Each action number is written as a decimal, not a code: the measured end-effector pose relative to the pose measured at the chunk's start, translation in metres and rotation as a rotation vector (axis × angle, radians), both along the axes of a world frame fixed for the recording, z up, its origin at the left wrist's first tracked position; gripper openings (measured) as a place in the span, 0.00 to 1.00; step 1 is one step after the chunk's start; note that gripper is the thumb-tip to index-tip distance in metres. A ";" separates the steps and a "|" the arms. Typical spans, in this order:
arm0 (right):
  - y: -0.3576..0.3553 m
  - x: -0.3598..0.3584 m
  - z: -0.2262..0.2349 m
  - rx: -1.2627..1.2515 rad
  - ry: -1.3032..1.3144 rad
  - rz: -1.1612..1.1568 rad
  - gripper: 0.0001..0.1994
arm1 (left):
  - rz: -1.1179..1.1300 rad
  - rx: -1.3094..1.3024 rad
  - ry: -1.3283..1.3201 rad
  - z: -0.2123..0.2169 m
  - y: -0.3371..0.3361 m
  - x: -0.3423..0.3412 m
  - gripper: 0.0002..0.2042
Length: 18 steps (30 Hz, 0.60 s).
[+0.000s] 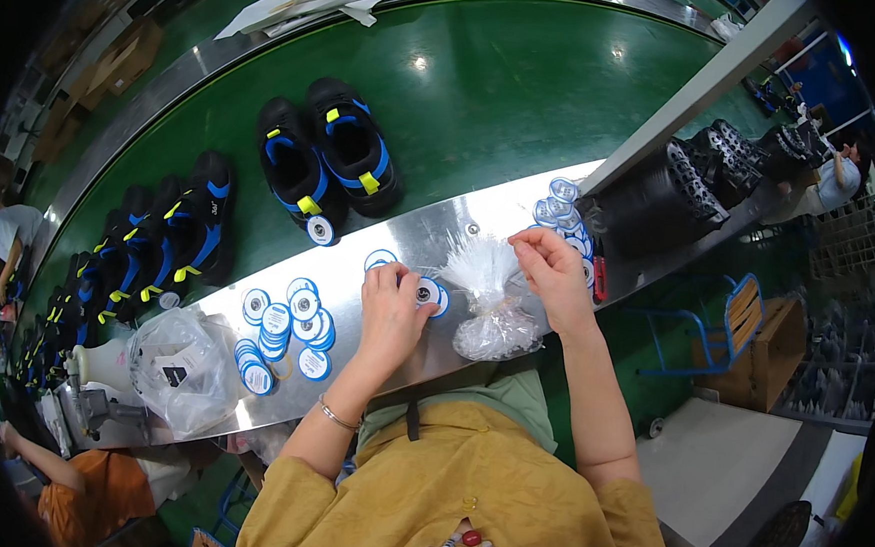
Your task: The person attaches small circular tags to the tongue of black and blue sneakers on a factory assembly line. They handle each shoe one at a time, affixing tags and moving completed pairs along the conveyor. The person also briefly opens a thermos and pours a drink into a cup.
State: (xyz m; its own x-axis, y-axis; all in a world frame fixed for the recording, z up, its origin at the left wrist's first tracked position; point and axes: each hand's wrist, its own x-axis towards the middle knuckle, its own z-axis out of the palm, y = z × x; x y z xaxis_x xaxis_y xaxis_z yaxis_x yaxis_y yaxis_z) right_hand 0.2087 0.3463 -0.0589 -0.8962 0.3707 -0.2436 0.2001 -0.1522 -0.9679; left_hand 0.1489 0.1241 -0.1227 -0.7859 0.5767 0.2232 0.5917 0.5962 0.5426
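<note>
My left hand [393, 313] is closed over the metal bench, its thumb at the edge of a round blue-and-white hang tag [427, 291]. A second tag lies partly under that one, and another round tag [380, 259] shows just beyond my fingertips. My right hand [554, 279] is raised with thumb and forefinger pinched together; whatever is between them is too fine to make out. Beside it stands a bundle of thin white plastic strands [482, 264], fanned out at the top and gathered in clear plastic [497, 335] below.
Loose round tags [275, 320] lie left, more [559, 213] right beside a red-handled tool [600, 273]. Black-and-blue shoes [353, 148] stand on the green surface, several more at left. A clear plastic bag [183, 373] is at left; a post [704, 89] and black boots [653, 191] at right.
</note>
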 end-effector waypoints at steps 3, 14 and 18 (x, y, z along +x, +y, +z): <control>0.003 0.004 -0.004 0.021 -0.014 0.021 0.05 | 0.030 0.002 -0.097 0.003 -0.001 -0.004 0.17; -0.049 -0.008 -0.033 0.203 -0.065 0.155 0.05 | 0.244 0.366 -0.608 -0.001 -0.017 -0.015 0.06; -0.074 -0.015 -0.033 0.325 -0.027 0.239 0.07 | 0.243 0.408 -0.531 -0.004 -0.019 -0.014 0.06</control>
State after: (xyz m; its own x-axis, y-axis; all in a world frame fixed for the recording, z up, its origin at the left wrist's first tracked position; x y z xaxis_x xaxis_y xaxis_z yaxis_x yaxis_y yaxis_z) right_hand 0.1935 0.2727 -0.0924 -0.9614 0.2142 -0.1729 0.2191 0.2152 -0.9517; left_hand 0.1351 0.1047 -0.1269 -0.9439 0.3238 -0.0647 0.0618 0.3658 0.9286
